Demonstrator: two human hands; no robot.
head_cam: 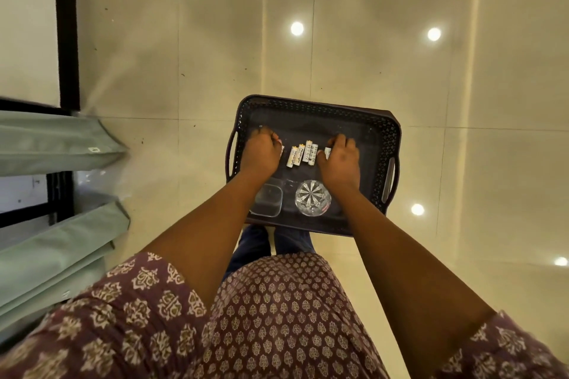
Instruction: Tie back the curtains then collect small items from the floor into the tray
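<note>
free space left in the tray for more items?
Far half of the tray, beyond the batteries, is bare. The middle row is crowded: batteries between left hand and right hand. The near edge holds a square container and glass bowl.

— What do I have on the arms?

— I see both reaching straight down and forward from the shoulders, bare from the patterned short sleeves to the wrists, roughly parallel and well apart.

— And the hands?

— My left hand (261,152) is knuckles up, fingers curled under so the tips are hidden. My right hand (340,160) is also back up, fingers bent downward, thumb toward the left hand. I cannot tell whether either pinches anything. The two hands are level with each other.
</note>
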